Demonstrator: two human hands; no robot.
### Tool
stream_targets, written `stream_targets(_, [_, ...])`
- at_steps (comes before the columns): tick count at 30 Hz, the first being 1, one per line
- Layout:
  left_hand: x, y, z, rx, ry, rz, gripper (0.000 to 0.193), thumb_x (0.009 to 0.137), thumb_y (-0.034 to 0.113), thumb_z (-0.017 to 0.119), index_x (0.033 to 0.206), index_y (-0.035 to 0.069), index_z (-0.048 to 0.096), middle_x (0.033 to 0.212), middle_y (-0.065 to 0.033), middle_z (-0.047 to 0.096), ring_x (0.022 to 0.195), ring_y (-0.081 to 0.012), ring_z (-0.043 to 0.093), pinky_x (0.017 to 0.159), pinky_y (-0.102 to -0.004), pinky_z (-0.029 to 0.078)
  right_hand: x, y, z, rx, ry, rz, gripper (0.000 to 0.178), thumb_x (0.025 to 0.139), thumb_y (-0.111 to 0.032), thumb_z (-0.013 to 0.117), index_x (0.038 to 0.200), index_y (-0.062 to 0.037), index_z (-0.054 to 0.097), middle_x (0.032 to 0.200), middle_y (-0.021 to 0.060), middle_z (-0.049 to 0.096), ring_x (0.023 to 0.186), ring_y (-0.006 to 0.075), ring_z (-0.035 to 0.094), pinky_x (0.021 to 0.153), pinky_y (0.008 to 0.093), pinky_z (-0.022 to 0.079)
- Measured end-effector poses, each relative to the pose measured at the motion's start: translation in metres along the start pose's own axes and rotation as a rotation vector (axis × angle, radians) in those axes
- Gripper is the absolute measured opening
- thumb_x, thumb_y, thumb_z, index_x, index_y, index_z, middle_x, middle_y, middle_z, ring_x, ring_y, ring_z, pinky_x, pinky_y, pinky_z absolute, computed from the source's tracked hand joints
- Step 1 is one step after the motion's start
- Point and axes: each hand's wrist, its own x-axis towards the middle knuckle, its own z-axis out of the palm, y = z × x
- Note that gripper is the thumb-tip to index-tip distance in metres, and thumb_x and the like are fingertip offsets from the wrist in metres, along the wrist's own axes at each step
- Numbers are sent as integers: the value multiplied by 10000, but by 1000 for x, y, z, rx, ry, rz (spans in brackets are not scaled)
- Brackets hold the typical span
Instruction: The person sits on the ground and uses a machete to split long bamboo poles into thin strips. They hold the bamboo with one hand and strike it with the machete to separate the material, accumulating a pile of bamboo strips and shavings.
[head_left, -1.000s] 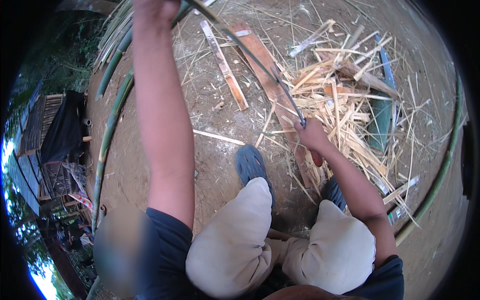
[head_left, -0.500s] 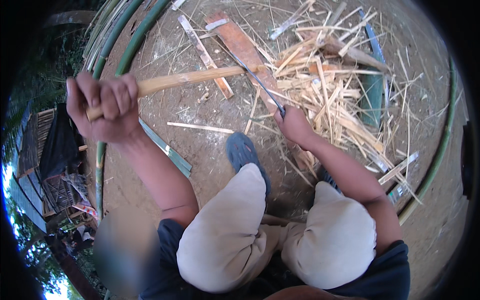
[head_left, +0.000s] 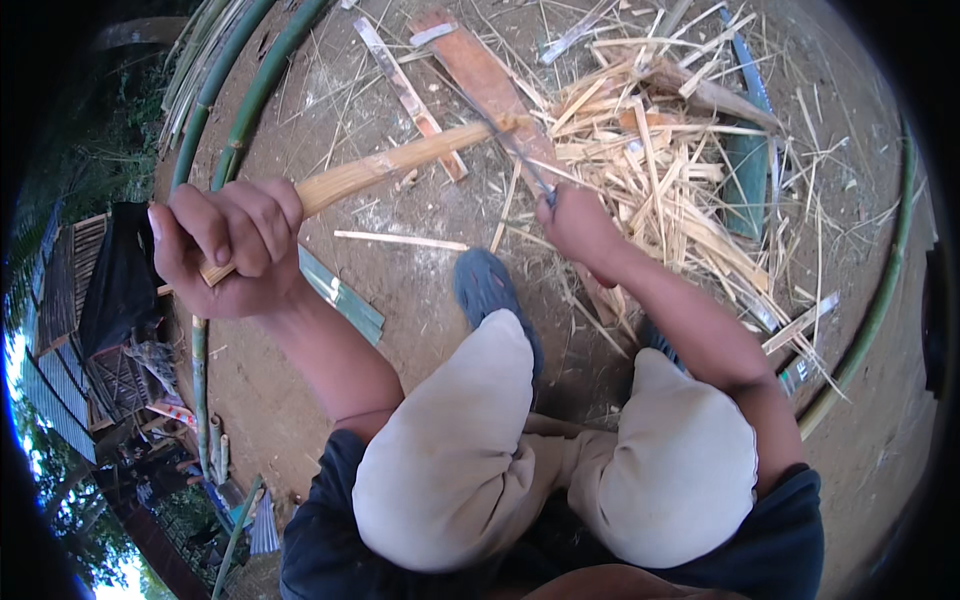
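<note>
My left hand (head_left: pixel 235 240) is closed round the near end of a pale wooden stick (head_left: pixel 385 160), which slants away to the right. My right hand (head_left: pixel 580 232) grips a knife (head_left: pixel 525 158) by its handle, mostly hidden in my fingers. The thin, dark blade crosses the stick close to its far end; whether the edge bites into the wood cannot be made out. Below them a reddish-brown plank (head_left: pixel 480 65) lies on the ground, running toward my feet. A heap of wood shavings and split strips (head_left: pixel 650 180) lies beside my right hand.
Long green bamboo poles (head_left: pixel 268 85) lie at the left, and another pole (head_left: pixel 885 290) curves along the right. A flat wood strip (head_left: pixel 410 95) and a green bamboo piece (head_left: pixel 342 295) rest on the dirt. My blue shoe (head_left: pixel 485 290) stands near the plank.
My left hand has come nearer and to the right, so the stick slants more steeply. My right hand with the knife has shifted slightly away from me and left.
</note>
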Motion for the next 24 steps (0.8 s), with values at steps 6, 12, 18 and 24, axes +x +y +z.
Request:
stream_targets(6, [23,-13,15,45,-45,14,439,1047,319,175,704,150,390,364,57,267,291,-93,179,383,-281,260,27,31,-28,181,-61,293,351,908,-278,579,883,65,651,817,283,662,784,433,661,747,497,521])
stream_targets(12, [-27,11,-25,2,126,103,279,1005,236,408,745,135,393,506,41,360,377,-118,309,425,-298,336,41,23,25,-75,65,32,334,901,-240,543,910,79,643,826,294,651,792,433,656,739,480,521])
stream_targets(18, [10,-22,-23,123,330,-93,218,917,188,591,781,18,596,648,-62,565,490,-149,537,409,-264,436,26,90,31,20,266,-241,363,980,-250,543,1201,38,533,1019,274,650,908,404,652,756,452,511])
stream_targets(24, [-33,13,-8,-8,444,-47,483,953,316,545,592,-6,551,485,-70,484,347,-117,408,333,-266,271,3,43,-1,-214,99,-136,405,1021,-231,503,1290,70,475,1009,256,649,833,359,630,731,421,490])
